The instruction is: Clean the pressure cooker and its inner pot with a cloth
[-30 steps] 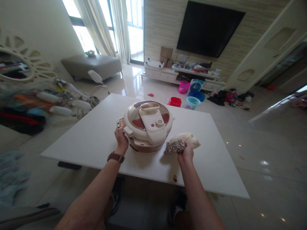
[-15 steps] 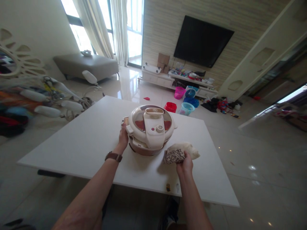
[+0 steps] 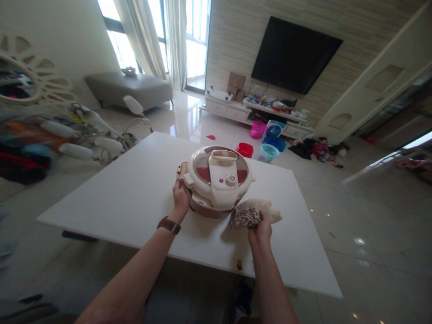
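A cream and brown electric pressure cooker (image 3: 219, 180) stands on the white table (image 3: 111, 202), with a red button and a round knob on its lid. My left hand (image 3: 181, 198) grips its left side, just under the side handle; some fingers are hidden behind the body. In my right hand (image 3: 262, 227) is a bunched beige cloth (image 3: 257, 212) with a dark brown pattern. The cloth is at the cooker's lower right side; whether it touches cannot be told for certain.
A small dark and yellow object (image 3: 239, 264) lies at the table's near edge. Beyond the table, a red basin (image 3: 245, 150), a light blue basket (image 3: 268, 153) and a pink basket (image 3: 258, 129) stand on the floor. White lamp shades (image 3: 77, 151) are at the left.
The view has turned slightly left, so the table and cooker appear further right. The cloth in my right hand is closer to the cooker's side. My left hand stays on the cooker.
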The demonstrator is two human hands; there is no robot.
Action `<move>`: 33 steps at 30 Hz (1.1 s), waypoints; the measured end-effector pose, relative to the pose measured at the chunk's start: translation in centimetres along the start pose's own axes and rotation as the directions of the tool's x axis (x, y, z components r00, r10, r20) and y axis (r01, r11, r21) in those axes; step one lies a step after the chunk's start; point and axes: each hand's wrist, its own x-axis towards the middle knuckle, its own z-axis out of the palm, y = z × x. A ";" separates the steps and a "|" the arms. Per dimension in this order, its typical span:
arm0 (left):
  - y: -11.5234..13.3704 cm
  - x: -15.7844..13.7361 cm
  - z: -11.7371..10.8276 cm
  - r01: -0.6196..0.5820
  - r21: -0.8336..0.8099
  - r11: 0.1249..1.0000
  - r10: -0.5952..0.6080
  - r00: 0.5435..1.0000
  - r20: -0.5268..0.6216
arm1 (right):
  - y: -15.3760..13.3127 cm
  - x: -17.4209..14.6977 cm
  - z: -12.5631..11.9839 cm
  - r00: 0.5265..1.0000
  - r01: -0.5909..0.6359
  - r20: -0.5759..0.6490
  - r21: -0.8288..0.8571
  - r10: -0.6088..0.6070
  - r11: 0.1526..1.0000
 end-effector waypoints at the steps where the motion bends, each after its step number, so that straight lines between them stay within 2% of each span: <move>1: 0.0 0.5 0.1 0.023 -0.022 0.999 -0.023 1.000 0.017 | -0.1 0.1 -0.1 1.000 -0.004 0.005 -0.001 0.004 1.000; 6: 0.0 2.3 1.0 0.225 -0.178 0.958 -0.206 0.971 0.119 | -0.9 0.6 -0.8 1.000 -0.018 -0.001 0.003 0.018 1.000; 8: -0.1 2.2 1.3 0.197 -0.162 0.967 -0.188 0.980 0.068 | -1.1 0.8 -1.0 1.000 -0.010 -0.011 0.002 0.010 1.000; 11: 0.0 1.4 1.4 0.091 -0.031 0.995 -0.093 0.994 -0.054 | -1.0 0.9 -1.3 1.000 0.019 -0.003 -0.005 -0.019 1.000; 13: 0.3 1.0 1.4 0.076 0.038 0.996 -0.073 0.995 -0.074 | -0.9 1.0 -1.4 0.999 0.033 0.022 -0.016 -0.033 0.999; 19: 0.9 1.4 1.2 0.120 0.026 0.992 -0.121 0.992 0.040 | -0.6 0.7 -1.2 0.998 0.013 0.055 -0.054 -0.010 0.998; 23: 0.9 1.3 1.6 0.048 0.063 0.997 -0.062 0.968 0.244 | -0.8 -0.4 -0.6 0.998 -0.013 0.062 -0.071 0.018 0.997; 25: 0.9 0.7 2.1 0.037 0.059 0.998 -0.053 0.951 0.305 | -1.0 -1.3 -0.4 0.997 -0.047 0.058 -0.058 0.051 0.997; 27: 0.8 -0.4 2.5 0.085 0.061 0.995 -0.098 0.958 0.269 | -1.2 -2.2 -0.5 0.995 -0.070 0.063 -0.039 0.073 0.997; 29: 0.5 -1.8 2.7 0.200 0.086 0.976 -0.211 0.965 0.158 | -1.7 -3.0 -0.7 0.995 -0.070 0.065 -0.016 0.070 0.997; 31: 0.3 -3.6 2.6 0.324 0.131 0.937 -0.329 0.944 0.018 | -2.3 -3.7 -0.9 0.997 -0.034 0.062 0.018 0.033 0.999; 33: 0.4 -5.9 2.1 0.371 0.180 0.911 -0.374 0.927 -0.023 | -3.1 -4.3 -1.2 0.997 0.019 0.068 0.078 -0.025 0.997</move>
